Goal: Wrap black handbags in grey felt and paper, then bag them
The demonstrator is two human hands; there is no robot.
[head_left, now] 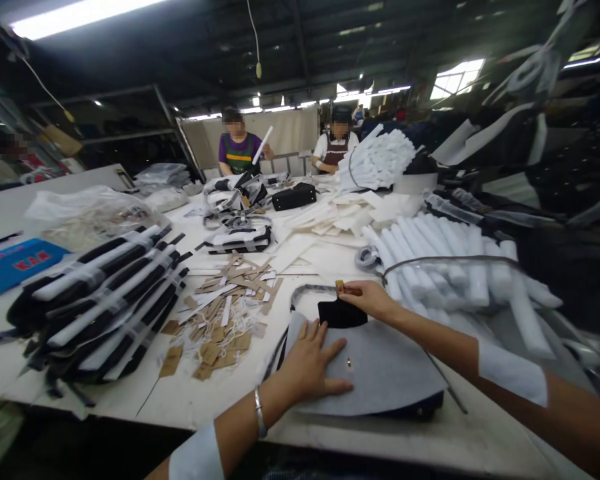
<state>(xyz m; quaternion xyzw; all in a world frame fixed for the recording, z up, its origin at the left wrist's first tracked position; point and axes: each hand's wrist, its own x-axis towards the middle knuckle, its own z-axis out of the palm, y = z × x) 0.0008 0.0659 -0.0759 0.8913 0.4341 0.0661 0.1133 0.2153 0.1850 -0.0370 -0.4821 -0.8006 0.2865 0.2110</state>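
Note:
My left hand (307,365) lies flat with spread fingers on a grey sheet (395,373), which covers a dark bag (420,409) at the table's front. A small metal fitting (349,362) shows on the sheet, right of my fingers. With fingers pinched together, my right hand (373,300) grips the narrow upper end of a black flap (341,316), beside a gold-coloured piece (339,285). The flap lies above the sheet, its lower edge near my left fingertips. A wrapped handle (310,289) curves behind the flap.
Left of the bag are loose brown tags (225,347) with strings and a stack of dark bags (105,300) with white rolls. Bundled white foam rolls (440,253) lie to the right. A blue box (23,263) sits far left. Two people work across the table.

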